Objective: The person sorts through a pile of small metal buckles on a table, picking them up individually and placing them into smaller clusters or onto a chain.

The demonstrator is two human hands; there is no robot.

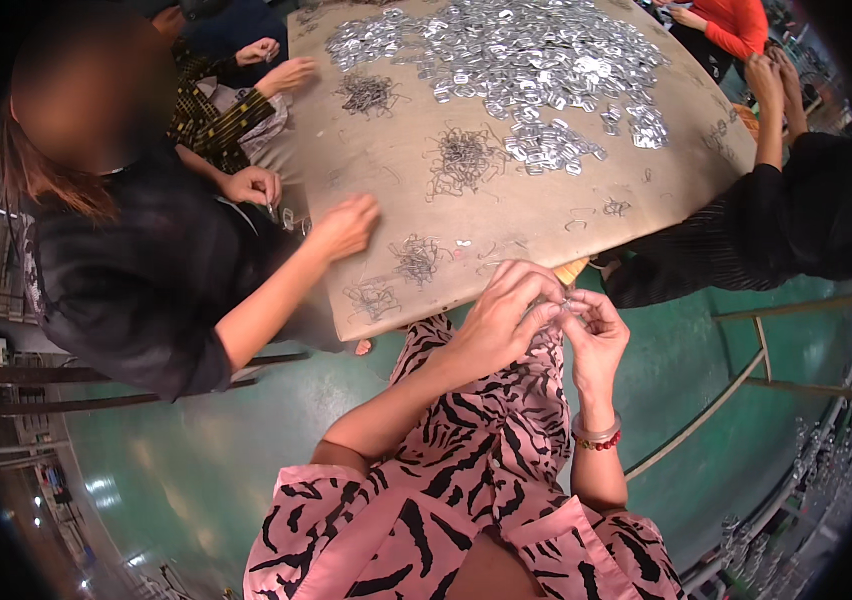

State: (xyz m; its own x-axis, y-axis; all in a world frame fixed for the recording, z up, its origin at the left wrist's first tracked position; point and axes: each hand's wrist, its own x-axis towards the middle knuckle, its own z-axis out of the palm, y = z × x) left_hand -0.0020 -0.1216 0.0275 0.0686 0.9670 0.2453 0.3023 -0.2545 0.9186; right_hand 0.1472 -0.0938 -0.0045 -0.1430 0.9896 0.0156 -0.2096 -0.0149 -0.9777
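My left hand (508,318) and my right hand (596,332) meet just off the table's near edge, above my lap. Both are closed, fingertips pinched around a small shiny metal piece (565,302). Fingers cover most of it, so its exact shape is unclear. On the table (366,175) beyond lies a wide heap of flat silvery metal plates with cut-out openings (546,65). Bent wire pieces lie in small tangled piles nearer me, among them one wire pile (416,258) left of my hands and a larger wire pile (464,160) farther back.
At the left, a co-worker in black reaches a hand (346,225) over the table edge. Other co-workers' hands (291,75) show behind. On the right, a person in dark clothes (776,215) sits close to the table. A metal frame (701,415) stands on the green floor.
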